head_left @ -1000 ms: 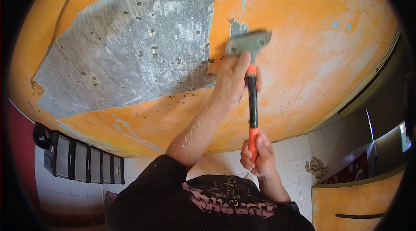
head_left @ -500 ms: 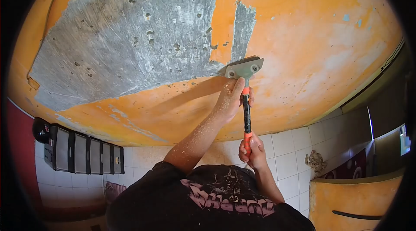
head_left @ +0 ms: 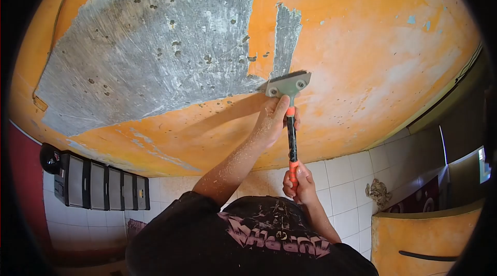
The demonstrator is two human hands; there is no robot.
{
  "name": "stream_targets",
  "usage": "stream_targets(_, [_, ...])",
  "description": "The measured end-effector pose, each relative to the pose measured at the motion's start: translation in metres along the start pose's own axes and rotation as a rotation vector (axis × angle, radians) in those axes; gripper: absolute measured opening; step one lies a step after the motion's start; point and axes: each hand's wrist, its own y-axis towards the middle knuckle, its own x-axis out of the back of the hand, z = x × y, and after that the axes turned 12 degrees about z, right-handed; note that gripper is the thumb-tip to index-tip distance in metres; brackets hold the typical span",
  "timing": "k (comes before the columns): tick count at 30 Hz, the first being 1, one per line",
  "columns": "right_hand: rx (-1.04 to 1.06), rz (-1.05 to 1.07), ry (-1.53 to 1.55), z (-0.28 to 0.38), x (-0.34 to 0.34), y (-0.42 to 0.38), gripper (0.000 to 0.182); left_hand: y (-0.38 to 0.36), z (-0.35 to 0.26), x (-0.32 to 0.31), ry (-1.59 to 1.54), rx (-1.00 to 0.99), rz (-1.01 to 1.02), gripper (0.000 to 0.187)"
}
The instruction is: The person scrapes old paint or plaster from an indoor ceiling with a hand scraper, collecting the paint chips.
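A long-handled scraper (head_left: 292, 139) with a wide grey-green head and orange and black handle leans up against the orange wall. Its blade edge (head_left: 290, 76) lies at the bottom of a narrow scraped grey strip (head_left: 286, 38). My left hand (head_left: 274, 115) is closed around the upper handle, thumb pressed just under the head. Lower down, my right hand (head_left: 300, 183) wraps the orange end grip. Pale flecks dust my left forearm. Left of the blade spreads a large bare grey patch (head_left: 171, 43) with dark pits.
Orange paint (head_left: 362, 69) covers the wall to the right. At the lower left stands a drawer unit (head_left: 98, 185) with a black round object (head_left: 50, 158) beside it. A crumpled cloth (head_left: 379, 193) lies on the white tiles (head_left: 344, 196). An orange ledge (head_left: 429, 234) is at lower right.
The scraper and both hands have shifted very slightly left in view, along with the wall. The blade stays at the foot of the narrow strip, and both grips are unchanged.
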Motion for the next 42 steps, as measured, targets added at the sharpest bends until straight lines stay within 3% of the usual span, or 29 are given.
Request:
stream_targets(14, [0.037,-0.021,-0.054,0.011,-0.016,0.007,0.041,0.01,-0.026,-0.007,-0.02,-0.064,0.002,0.05])
stream_targets(18, [-0.006,-0.061,-0.077,-0.001,-0.008,-0.002,0.038,-0.002,0.002,-0.001,-0.047,-0.019,-0.024,0.049])
stream_targets(25, [0.054,-0.018,-0.064,0.013,-0.012,0.01,0.041,0.012,-0.025,-0.005,-0.001,-0.099,0.017,0.049])
stream_targets(30, [0.058,0.015,-0.07,0.019,-0.022,0.012,0.04,0.006,-0.025,-0.002,0.005,-0.03,0.001,0.049])
stream_targets(34, [0.069,-0.04,-0.078,0.019,-0.024,0.012,0.041,0.015,-0.038,-0.005,0.053,-0.121,0.05,0.05])
stream_targets(38, [-0.001,-0.053,0.06,0.013,-0.024,0.0,0.041,0.005,-0.022,-0.005,0.013,-0.024,-0.001,0.05])
stream_targets(42, [0.101,0.009,0.012,0.029,-0.034,0.015,0.044,0.023,-0.052,-0.014,0.09,-0.103,0.027,0.051])
